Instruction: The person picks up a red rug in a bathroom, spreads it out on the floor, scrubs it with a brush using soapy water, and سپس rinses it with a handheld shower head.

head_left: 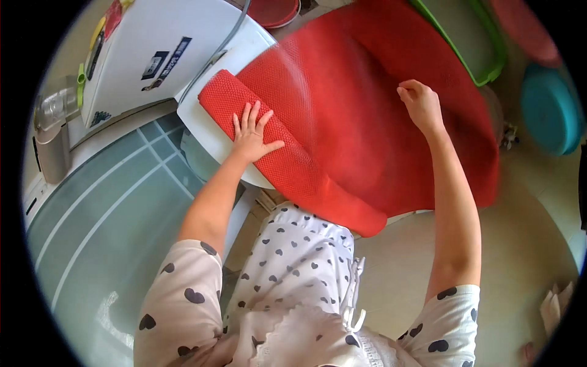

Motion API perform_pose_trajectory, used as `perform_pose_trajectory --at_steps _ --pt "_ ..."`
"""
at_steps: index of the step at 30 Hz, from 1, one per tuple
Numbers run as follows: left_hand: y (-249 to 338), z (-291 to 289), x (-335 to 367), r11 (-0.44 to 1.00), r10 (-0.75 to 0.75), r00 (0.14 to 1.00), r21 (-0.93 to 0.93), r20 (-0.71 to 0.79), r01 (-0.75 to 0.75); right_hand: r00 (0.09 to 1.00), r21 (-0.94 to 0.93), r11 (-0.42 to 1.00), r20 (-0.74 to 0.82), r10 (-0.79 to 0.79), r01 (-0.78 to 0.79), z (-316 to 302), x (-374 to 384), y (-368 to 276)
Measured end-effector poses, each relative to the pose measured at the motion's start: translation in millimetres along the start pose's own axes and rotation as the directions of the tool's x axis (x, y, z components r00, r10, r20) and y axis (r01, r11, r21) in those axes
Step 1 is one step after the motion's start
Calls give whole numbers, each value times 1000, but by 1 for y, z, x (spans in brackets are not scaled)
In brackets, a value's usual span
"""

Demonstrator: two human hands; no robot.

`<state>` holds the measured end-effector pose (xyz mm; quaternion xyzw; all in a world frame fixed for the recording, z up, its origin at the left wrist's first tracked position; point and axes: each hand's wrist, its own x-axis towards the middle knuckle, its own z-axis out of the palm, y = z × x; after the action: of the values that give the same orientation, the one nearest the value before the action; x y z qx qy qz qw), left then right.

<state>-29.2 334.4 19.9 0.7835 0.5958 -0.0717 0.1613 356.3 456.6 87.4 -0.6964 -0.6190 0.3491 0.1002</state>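
A large red mat (367, 122) spreads in front of me over a white surface (251, 43). Its near left edge is folded over into a thick strip (287, 156) with a bumpy weave, while the middle looks smooth and shiny. My left hand (249, 131) rests flat on that folded strip with its fingers spread. Above the right part of the mat is my right hand (420, 104), its fingers curled together near the thumb. Whatever they pinch, if anything, cannot be made out. The mat's right end hangs down past the surface.
A white panel with dark stickers (165, 61) and a grey hose (217, 55) stand at the far left. Below them is a greenish glass top with white lines (110, 214). On the right are a green-rimmed tray (492, 73), a teal basin (550, 110) and a pale floor (507, 263).
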Motion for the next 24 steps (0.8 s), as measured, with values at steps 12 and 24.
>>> perform_pose_trajectory --at_steps 12,24 --pt "25 -34 10 936 -113 957 -294 268 193 981 -523 852 -181 -73 -33 -174 135 -188" --pt "22 -28 12 936 -133 951 -280 280 214 606 -486 833 -589 -535 264 -321 287 -324"
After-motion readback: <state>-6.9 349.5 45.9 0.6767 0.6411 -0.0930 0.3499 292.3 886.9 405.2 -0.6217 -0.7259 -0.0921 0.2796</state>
